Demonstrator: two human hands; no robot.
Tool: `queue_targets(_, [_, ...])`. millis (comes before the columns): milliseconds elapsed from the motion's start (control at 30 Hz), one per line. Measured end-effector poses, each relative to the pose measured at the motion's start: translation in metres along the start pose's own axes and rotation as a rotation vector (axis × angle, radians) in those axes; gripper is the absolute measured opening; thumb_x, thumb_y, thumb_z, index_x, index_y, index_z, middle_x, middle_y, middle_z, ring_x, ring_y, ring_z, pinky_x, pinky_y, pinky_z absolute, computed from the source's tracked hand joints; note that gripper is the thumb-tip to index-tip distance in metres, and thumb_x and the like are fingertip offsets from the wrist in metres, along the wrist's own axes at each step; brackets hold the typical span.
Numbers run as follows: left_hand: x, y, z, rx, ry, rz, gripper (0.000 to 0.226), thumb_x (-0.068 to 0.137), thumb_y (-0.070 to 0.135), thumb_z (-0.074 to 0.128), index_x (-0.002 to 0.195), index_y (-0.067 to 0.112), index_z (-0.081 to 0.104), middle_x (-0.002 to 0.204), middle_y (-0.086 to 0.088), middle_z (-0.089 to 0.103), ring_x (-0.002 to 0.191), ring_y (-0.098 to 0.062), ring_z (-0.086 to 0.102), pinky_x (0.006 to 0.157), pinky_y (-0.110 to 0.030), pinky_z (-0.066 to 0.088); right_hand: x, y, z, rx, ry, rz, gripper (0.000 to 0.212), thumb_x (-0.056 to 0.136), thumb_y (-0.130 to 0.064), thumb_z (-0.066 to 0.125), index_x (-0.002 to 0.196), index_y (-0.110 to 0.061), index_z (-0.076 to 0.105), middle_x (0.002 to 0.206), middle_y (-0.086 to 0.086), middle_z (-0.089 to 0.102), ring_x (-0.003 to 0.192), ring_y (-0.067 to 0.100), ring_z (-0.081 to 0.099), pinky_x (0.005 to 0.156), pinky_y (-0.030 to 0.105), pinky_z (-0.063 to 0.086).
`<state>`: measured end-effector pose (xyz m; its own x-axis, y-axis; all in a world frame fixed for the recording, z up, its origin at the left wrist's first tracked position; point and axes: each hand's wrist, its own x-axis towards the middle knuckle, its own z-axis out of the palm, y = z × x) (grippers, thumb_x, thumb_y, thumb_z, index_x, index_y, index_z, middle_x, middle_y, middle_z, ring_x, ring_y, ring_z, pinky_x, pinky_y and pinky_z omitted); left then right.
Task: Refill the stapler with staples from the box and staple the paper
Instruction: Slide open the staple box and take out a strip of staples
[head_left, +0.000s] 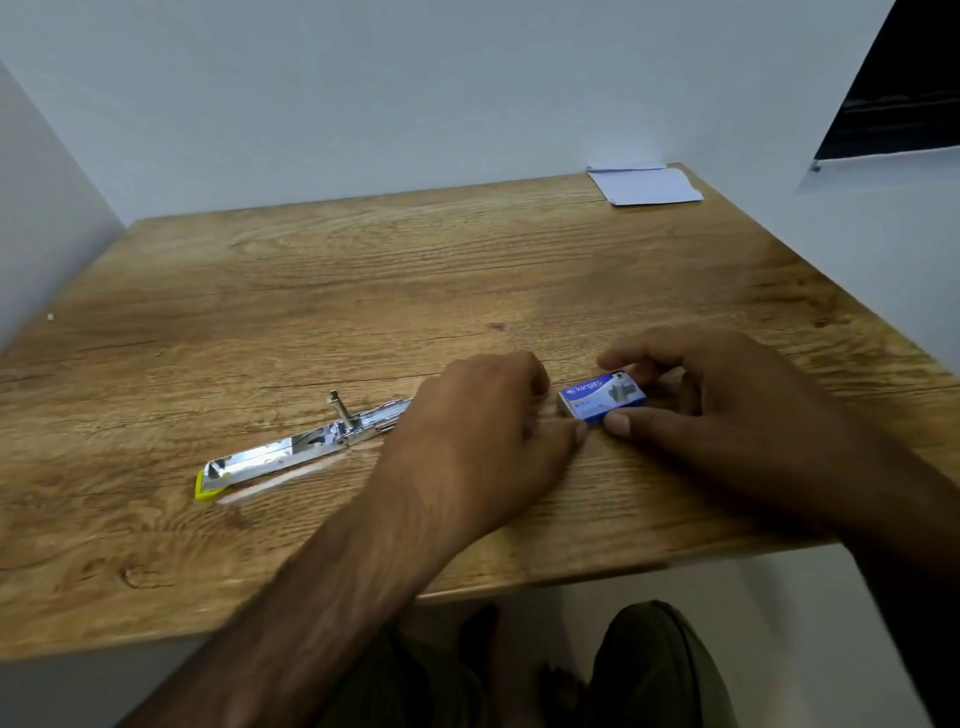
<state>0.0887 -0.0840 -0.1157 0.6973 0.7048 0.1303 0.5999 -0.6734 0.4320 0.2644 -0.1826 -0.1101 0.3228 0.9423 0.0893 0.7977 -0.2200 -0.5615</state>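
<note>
A small blue staple box (602, 397) lies on the wooden table (363, 270). My right hand (727, 410) grips it between thumb and fingers. My left hand (483, 441) rests beside the box's left end, its fingertips touching that end. The stapler (291, 447) lies unfolded flat to the left, with a shiny metal channel, a yellow-green tip and a small upright pin. Its right end is hidden behind my left hand. A folded white paper (644, 184) lies at the table's far right corner.
Pale walls close the table on the left, back and right. The table's near edge runs just below my forearms, and my legs show beneath it. A dark panel (898, 93) hangs at the upper right.
</note>
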Motion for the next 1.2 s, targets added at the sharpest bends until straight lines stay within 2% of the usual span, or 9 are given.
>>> queue_targets(167, [-0.007,-0.006,0.001,-0.145,0.03,-0.002,0.025,0.08,0.047,0.07,0.103,0.038,0.069,0.069,0.014,0.066,0.069,0.001,0.06,0.068,-0.03,0.053,-0.005,0.007,0.003,0.088,0.051,-0.008,0.034,0.077,-0.031,0.081,0.109,-0.039,0.074,0.079,-0.028,0.069,0.073,-0.017,0.06,0.064,0.007,0.041])
queue_targets(267, [-0.011,-0.008,0.002,-0.179,0.057,0.006,0.025,0.079,0.046,0.071,0.103,0.038,0.07,0.068,0.015,0.065,0.068,0.001,0.06,0.064,-0.023,0.048,-0.006,0.008,0.003,0.1,0.056,-0.04,0.034,0.076,-0.027,0.083,0.108,-0.036,0.077,0.096,-0.032,0.065,0.072,-0.016,0.061,0.064,0.002,0.04])
queue_targets(400, [-0.011,-0.012,0.003,-0.244,0.046,0.011,0.023,0.079,0.045,0.076,0.1,0.038,0.073,0.068,0.014,0.064,0.064,0.001,0.057,0.059,-0.018,0.041,-0.008,0.009,0.003,0.111,0.079,-0.021,0.033,0.075,-0.029,0.081,0.105,-0.041,0.075,0.083,-0.016,0.07,0.067,0.001,0.063,0.059,0.015,0.046])
queue_targets(467, [-0.013,-0.017,0.004,-0.292,0.066,0.021,0.021,0.078,0.041,0.078,0.098,0.036,0.074,0.07,0.013,0.064,0.063,0.0,0.055,0.06,-0.019,0.041,-0.007,0.008,0.003,0.106,0.092,-0.009,0.033,0.077,-0.025,0.081,0.105,-0.041,0.074,0.082,-0.016,0.068,0.061,-0.004,0.061,0.056,0.02,0.042])
queue_targets(567, [-0.018,-0.02,0.005,-0.293,0.113,0.052,0.024,0.076,0.039,0.08,0.099,0.036,0.073,0.082,0.013,0.062,0.065,0.0,0.053,0.064,-0.019,0.04,-0.006,0.007,0.002,0.098,0.087,0.019,0.034,0.077,-0.02,0.083,0.106,-0.037,0.076,0.078,-0.016,0.066,0.058,-0.02,0.055,0.051,0.006,0.037])
queue_targets(800, [-0.02,-0.018,0.001,-0.266,0.137,0.128,0.028,0.077,0.033,0.08,0.104,0.038,0.07,0.092,0.013,0.061,0.063,0.003,0.051,0.066,-0.021,0.043,-0.005,0.004,-0.001,0.129,0.046,0.059,0.032,0.077,-0.023,0.082,0.105,-0.038,0.075,0.068,-0.019,0.067,0.044,-0.001,0.053,0.048,0.007,0.04])
queue_targets(900, [-0.02,-0.018,0.001,-0.29,0.145,0.114,0.024,0.075,0.032,0.082,0.096,0.035,0.07,0.084,0.016,0.062,0.061,0.004,0.05,0.064,-0.019,0.039,-0.005,0.004,-0.002,0.171,0.024,0.094,0.031,0.077,-0.022,0.083,0.1,-0.04,0.075,0.069,-0.033,0.065,0.044,0.0,0.055,0.044,0.009,0.04])
queue_targets(1033, [-0.021,-0.024,0.002,-0.37,0.14,0.047,0.026,0.071,0.03,0.087,0.084,0.03,0.065,0.06,0.032,0.056,0.05,0.006,0.048,0.05,-0.006,0.03,-0.005,0.006,-0.005,0.254,0.008,0.118,0.031,0.078,-0.016,0.083,0.101,-0.036,0.076,0.063,-0.026,0.067,0.038,0.001,0.055,0.038,0.009,0.038])
queue_targets(1200, [-0.022,-0.028,0.002,-0.431,0.135,-0.014,0.027,0.066,0.035,0.09,0.082,0.033,0.068,0.054,0.02,0.058,0.044,-0.001,0.049,0.046,-0.006,0.032,-0.007,0.004,-0.011,0.29,-0.044,0.116,0.038,0.08,-0.013,0.081,0.107,-0.038,0.072,0.058,-0.024,0.067,0.032,0.001,0.054,0.035,0.007,0.036])
